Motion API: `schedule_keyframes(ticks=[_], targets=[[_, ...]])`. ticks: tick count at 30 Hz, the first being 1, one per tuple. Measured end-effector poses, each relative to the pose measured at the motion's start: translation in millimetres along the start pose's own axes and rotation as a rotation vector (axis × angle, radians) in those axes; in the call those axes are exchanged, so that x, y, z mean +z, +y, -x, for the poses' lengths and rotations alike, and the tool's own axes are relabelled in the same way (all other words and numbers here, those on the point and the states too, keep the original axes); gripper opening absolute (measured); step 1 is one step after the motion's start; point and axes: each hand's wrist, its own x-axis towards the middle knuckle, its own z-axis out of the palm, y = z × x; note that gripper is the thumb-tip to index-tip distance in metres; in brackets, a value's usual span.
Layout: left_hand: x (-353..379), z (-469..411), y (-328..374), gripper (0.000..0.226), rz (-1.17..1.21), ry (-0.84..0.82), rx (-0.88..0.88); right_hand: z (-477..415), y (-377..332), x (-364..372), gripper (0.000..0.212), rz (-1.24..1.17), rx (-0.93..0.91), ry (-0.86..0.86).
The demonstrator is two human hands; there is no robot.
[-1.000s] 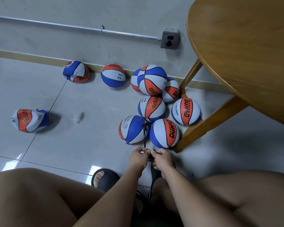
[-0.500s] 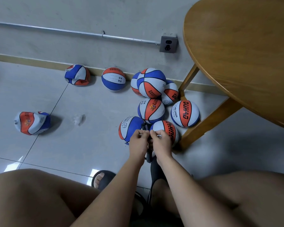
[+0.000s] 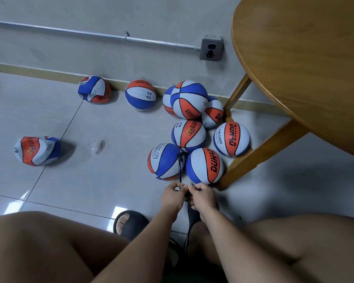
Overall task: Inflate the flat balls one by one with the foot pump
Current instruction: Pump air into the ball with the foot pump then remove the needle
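Note:
My left hand and right hand are side by side low over the floor, both pinching the near end of a thin black pump hose. The hose runs forward and its tip lies against a round blue, white and orange ball. A black piece of the foot pump shows between my forearms, mostly hidden. Two crumpled flat balls lie apart: one at the left, one by the skirting. Several round balls are clustered ahead, one just beyond my right hand.
A round wooden table fills the upper right, its slanted leg touching the ball cluster. A wall socket and metal conduit run along the wall. My foot in a black sandal rests between my knees. A scrap of clear plastic lies on the tiles.
Half a second ago both hands were raised forward against the two nearest balls; they have drawn back toward me and lower, still holding the hose.

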Motion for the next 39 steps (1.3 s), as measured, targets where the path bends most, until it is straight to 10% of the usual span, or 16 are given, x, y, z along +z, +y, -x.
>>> schedule_keyframes(ticks=[17,39], targets=[[-6,10,73,0.015,0.345,0.051,0.169,13,-81,7,0.022,-0.093,-0.293,0.118],[3,3,-13,0.020,-0.042,0.008,-0.021,-5,8,-3,0.008,0.033,0.032,-0.041]])
